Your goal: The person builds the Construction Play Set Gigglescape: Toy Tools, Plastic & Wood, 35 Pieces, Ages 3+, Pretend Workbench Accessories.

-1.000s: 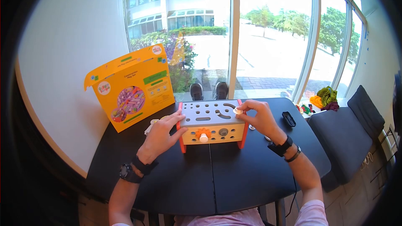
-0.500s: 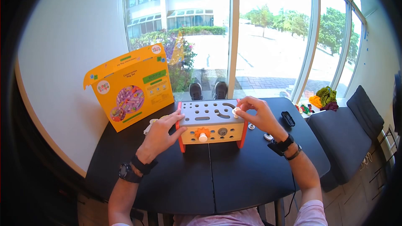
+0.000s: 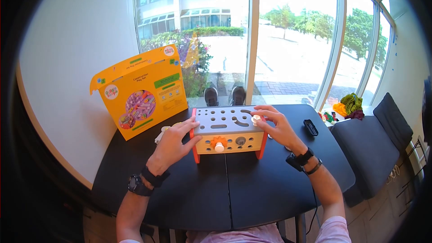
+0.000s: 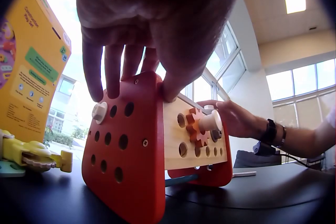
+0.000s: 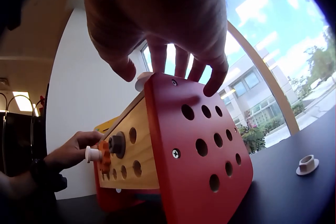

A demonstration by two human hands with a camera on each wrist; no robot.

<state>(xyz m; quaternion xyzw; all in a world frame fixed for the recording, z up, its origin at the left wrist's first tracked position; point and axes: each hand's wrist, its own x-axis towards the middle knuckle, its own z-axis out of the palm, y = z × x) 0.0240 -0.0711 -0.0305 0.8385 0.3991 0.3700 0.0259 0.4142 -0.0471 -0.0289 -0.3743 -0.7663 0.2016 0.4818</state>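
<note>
A toy workbench (image 3: 208, 126) with a grey top, wooden front and red ends stands before me. My left hand (image 3: 173, 140) grips its left end, fingers over the red panel (image 4: 131, 153) and thumb at the front corner. A white flanged plastic piece (image 3: 255, 119) sits on the right end of the top. My right hand (image 3: 281, 128) arches over that end, thumb beside the white piece and fingertips by the red panel. On the front are an orange gear (image 4: 196, 129) with a white bolt (image 4: 211, 122) through it and a grey bolt head (image 3: 240, 141).
A yellow box (image 3: 144, 94) stands at the back left. Yellow toy parts (image 4: 42, 155) lie beside the workbench. Right of it are a white flanged nut (image 5: 307, 165) and a black case (image 3: 310, 128). A dark chair (image 3: 373, 139) stands beyond the table.
My right hand's pinch on the white piece has loosened; its fingers have spread past it toward the far edge. The left hand stays at the left end.
</note>
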